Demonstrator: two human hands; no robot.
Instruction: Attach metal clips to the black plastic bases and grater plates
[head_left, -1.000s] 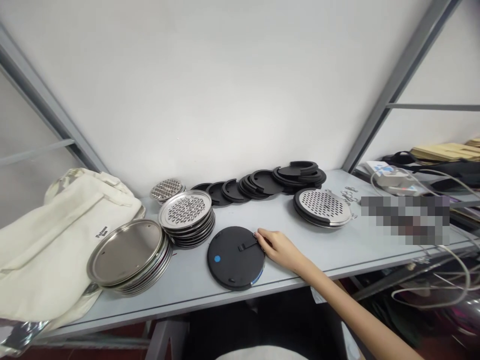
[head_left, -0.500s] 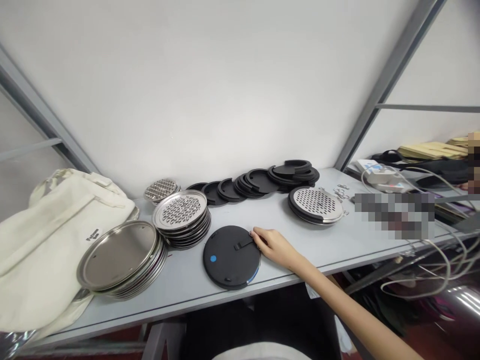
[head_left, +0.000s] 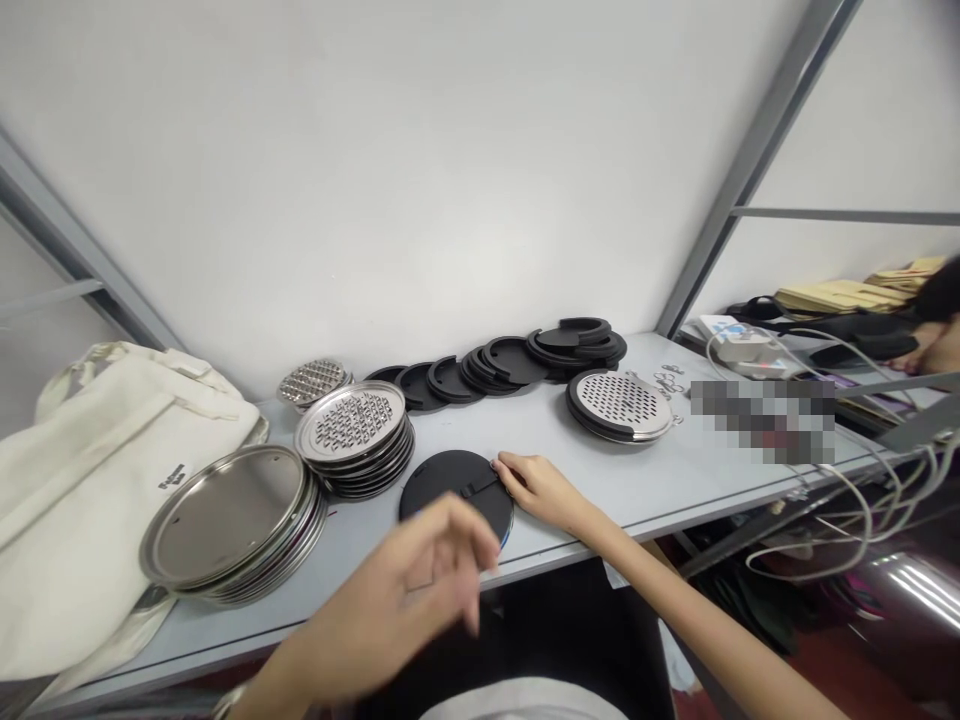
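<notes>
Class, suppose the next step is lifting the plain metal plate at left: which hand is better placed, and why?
Probably the left hand: it looks empty and hovers nearer the plain metal plate, while the right hand is farther away, at the edge of the black disc.

Looks matt on the round black plastic disc (head_left: pixel 436 476), glossy on round silver metal plates (head_left: pixel 229 515) by the grey table's (head_left: pixel 480 428) front edge.

A white garment (head_left: pixel 521 700) and pale left wristband (head_left: pixel 227 703) show.
</notes>
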